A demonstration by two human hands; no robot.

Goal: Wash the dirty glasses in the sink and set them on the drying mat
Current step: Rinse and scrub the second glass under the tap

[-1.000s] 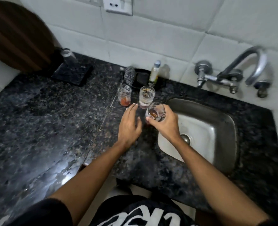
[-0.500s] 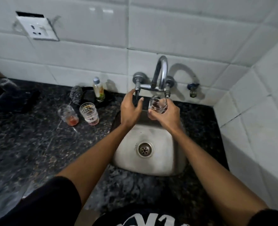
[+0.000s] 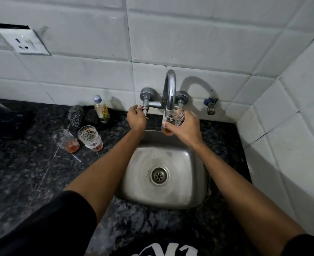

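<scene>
Noted: right hand (image 3: 186, 127) grasping small clear drinking glass with amber dregs (image 3: 172, 120) under curved chrome spout (image 3: 170, 89) above steel sink (image 3: 194, 182), left hand (image 3: 136, 118) curled on tap valve (image 3: 144, 109); risk judged: sudden flow splashing, wet glass slipping from grasp.

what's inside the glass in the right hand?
The glass, gripped by the right hand under the spout, shows amber residue at its base; fingers cover its lower right side.
</scene>
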